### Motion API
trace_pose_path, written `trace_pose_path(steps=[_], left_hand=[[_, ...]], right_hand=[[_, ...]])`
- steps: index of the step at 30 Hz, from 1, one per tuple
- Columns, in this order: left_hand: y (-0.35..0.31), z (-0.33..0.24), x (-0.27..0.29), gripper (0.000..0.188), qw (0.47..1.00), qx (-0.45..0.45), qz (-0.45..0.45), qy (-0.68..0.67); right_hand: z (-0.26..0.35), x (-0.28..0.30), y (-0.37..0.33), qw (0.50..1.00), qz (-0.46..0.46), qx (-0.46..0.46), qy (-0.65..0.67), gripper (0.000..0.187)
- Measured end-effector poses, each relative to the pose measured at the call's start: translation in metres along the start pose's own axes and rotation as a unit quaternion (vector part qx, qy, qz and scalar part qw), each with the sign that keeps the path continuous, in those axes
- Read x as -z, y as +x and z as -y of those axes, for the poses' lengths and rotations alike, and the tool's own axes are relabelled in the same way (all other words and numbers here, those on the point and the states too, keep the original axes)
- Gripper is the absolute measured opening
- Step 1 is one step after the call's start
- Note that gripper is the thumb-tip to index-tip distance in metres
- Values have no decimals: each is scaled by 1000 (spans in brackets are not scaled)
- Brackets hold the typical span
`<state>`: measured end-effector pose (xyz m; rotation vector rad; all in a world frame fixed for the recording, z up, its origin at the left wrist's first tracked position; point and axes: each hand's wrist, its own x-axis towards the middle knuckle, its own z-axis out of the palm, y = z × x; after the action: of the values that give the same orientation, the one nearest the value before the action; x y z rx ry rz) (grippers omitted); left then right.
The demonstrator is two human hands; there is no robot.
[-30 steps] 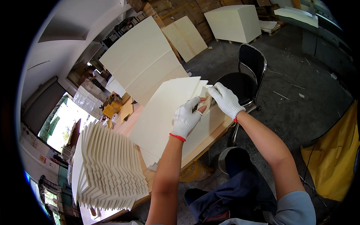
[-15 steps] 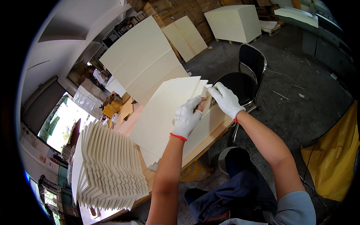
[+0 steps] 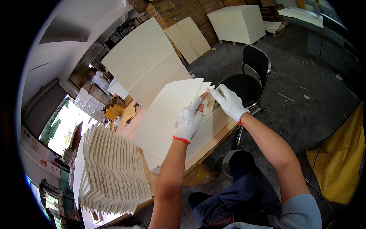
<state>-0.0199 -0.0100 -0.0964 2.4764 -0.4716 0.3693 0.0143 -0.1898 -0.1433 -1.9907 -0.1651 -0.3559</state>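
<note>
Cream board sheets point(image 3: 164, 110) lie in a slightly fanned stack on the table in front of me. My left hand point(image 3: 189, 120), in a white knitted glove with bare fingertips, rests at the stack's right part. Its index finger is stretched along the sheet edges and the fingers are apart. Across from it, my right hand point(image 3: 230, 102), in a like glove, has its bent fingers closed at the right corner of the sheets. A narrow folded-up strip of board shows between the two hands; the right fingertips are partly hidden.
Many zigzag-folded cream boards point(image 3: 114, 171) stand at the table's point(image 3: 225, 133) left end. Taller board stacks point(image 3: 146, 61) rise behind it. A black chair point(image 3: 244, 86) stands right of the table, and a yellow cloth point(image 3: 339, 160) hangs farther right. Another person point(image 3: 100, 81) is far left.
My left index finger has straightened and moved up along the sheet edges, and the fingers have spread. My right hand has barely shifted. The distant person has moved slightly.
</note>
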Motion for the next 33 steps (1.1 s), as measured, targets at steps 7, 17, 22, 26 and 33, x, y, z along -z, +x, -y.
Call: trace_pose_path(steps=[7, 17, 22, 26, 33], left_hand=[[0, 0, 2, 31, 997, -41, 22, 56], [-1, -3, 4, 34, 999, -18, 31, 6], [0, 2, -2, 35, 995, -81, 11, 49], [-3, 5, -7, 42, 975, -186, -48, 116], [-4, 7, -13, 55, 991, -65, -54, 104]], right_hand=[[-5, -4, 2, 1000, -23, -5, 18, 50], [-7, -4, 2, 999, -18, -13, 24, 49], [0, 0, 0, 999, -27, -12, 19, 48], [8, 19, 1, 997, -83, -8, -6, 50], [27, -9, 0, 700, 137, -246, 656, 28]])
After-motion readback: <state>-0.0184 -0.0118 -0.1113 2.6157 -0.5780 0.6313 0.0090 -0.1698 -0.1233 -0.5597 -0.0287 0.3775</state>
